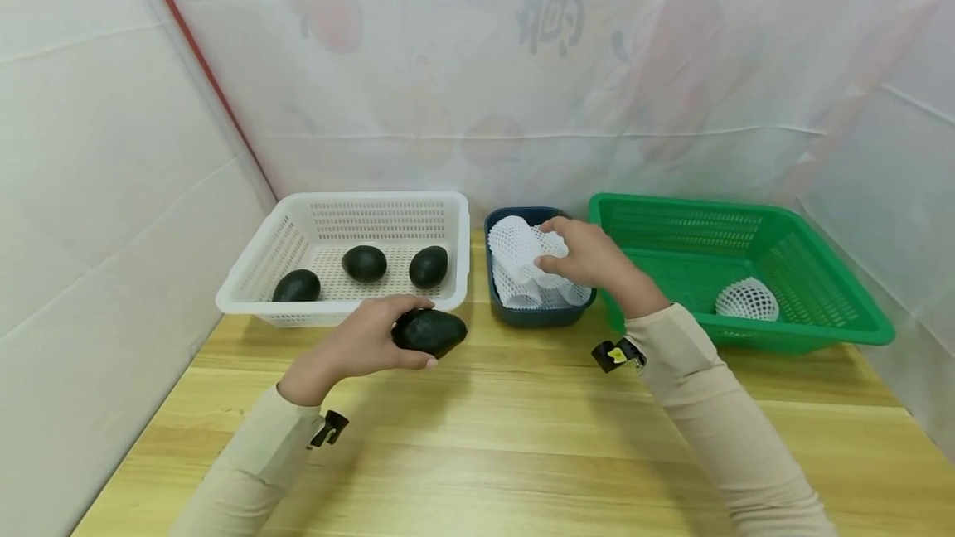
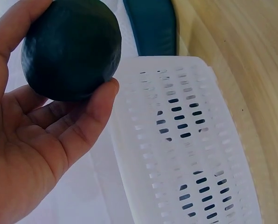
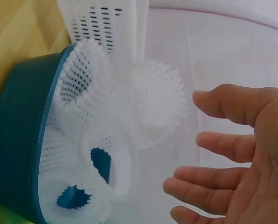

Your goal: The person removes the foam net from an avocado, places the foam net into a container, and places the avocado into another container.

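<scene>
My left hand (image 1: 366, 338) grips a dark green avocado (image 1: 430, 332) between thumb and fingers, in front of the white basket's near right corner. Seen from the left wrist, the avocado (image 2: 73, 49) fills the space between the thumb and fingers. Over the blue bin (image 1: 540, 317), my right hand (image 1: 585, 255) reaches toward white foam net sleeves (image 1: 515, 247). The right wrist view shows that hand (image 3: 232, 163) with its fingers spread and apart from the foam sleeves (image 3: 153, 102), which are heaped in the bin.
At left, the white basket (image 1: 279, 307) contains three more avocados (image 1: 364, 263). A green basket (image 1: 813, 330) at right holds a rounded item in white foam netting (image 1: 748, 300). All stand on a wooden table (image 1: 485, 446) before a pale curtain (image 1: 477, 65).
</scene>
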